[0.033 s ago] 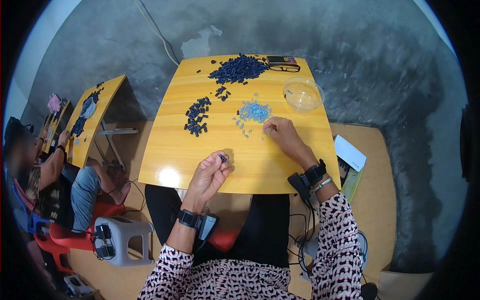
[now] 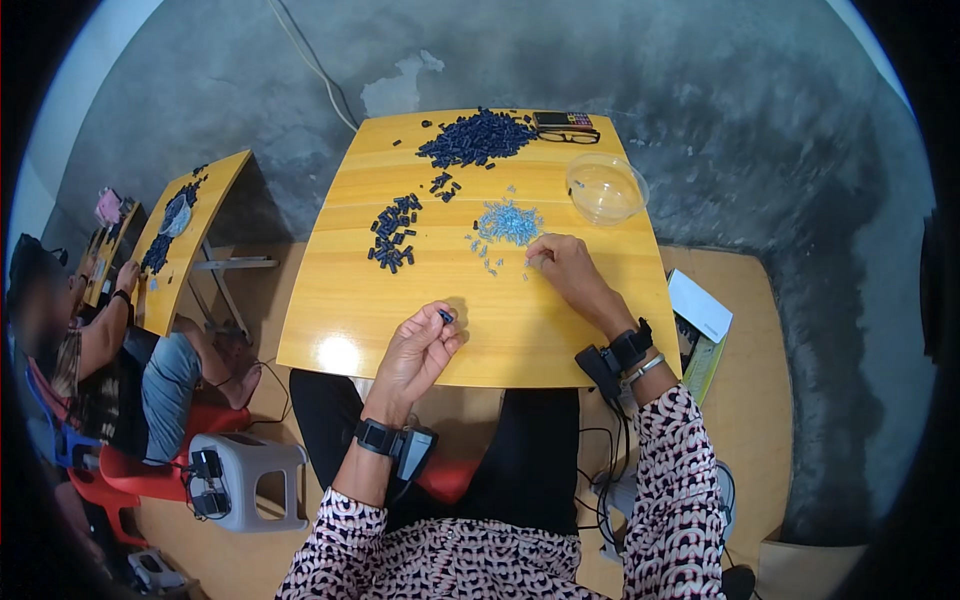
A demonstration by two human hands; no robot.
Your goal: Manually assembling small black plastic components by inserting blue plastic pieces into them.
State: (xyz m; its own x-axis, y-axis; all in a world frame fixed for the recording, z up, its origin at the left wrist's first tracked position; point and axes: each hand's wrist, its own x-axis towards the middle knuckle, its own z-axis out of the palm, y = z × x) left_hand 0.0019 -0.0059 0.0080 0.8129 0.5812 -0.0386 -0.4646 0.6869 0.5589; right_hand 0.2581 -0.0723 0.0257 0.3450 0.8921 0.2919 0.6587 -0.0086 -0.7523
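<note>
My left hand [image 2: 421,350] is closed near the table's front edge, pinching a small dark plastic piece [image 2: 446,317] between thumb and fingers. My right hand [image 2: 567,268] reaches to the near right side of a pile of small light-blue and clear pieces [image 2: 510,222]. Its fingertips are pinched together, and whatever lies between them is too small to make out. Left of that pile is a loose group of short dark cylindrical pieces [image 2: 393,235]. A larger heap of the same dark pieces [image 2: 475,138] lies at the far side.
On the yellow wooden table [image 2: 330,300] stand a clear round bowl [image 2: 607,190], glasses [image 2: 570,137] and a calculator-like device [image 2: 565,120]. A grey wall rises behind. At the left, another person works at a second table [image 2: 200,225]; a grey stool [image 2: 245,480] is nearby.
</note>
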